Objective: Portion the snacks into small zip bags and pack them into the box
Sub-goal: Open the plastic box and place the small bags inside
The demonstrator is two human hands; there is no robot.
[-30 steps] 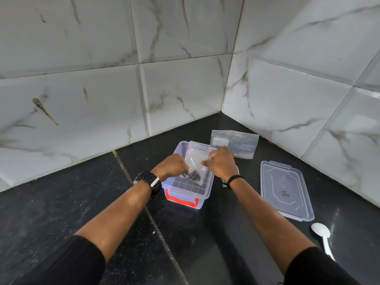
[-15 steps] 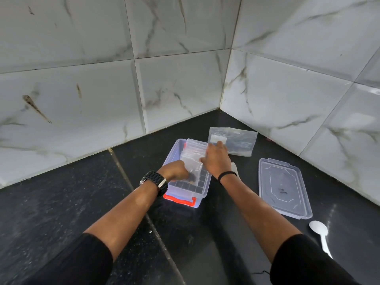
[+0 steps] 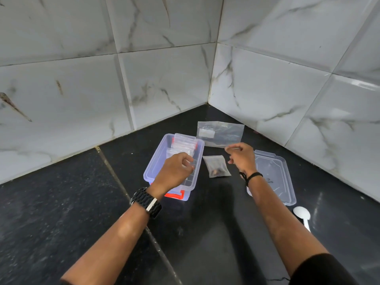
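2 hands hover: my left hand (image 3: pixel 174 171) curls over the box (image 3: pixel 158 161) of zip bags (image 3: pixel 184 146), grasp unclear; right hand (image 3: pixel 241 158) loosely curled, holding nothing, beside a filled bag (image 3: pixel 217 166).

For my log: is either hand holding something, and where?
Cannot tell: left hand curls over bags in the box; right hand curls near the large bag's edge.

You had nothing readable in front of you. The large zip bag (image 3: pixel 220 134) near the tabletop's back corner carried a white label (image 3: pixel 206 133) and faint lines of print, but both were too blurred to make out. The clear lid (image 3: pixel 273 177) toward the tabletop's right edge bore a small dark mark (image 3: pixel 270 180) that could not be read as any letter or number.
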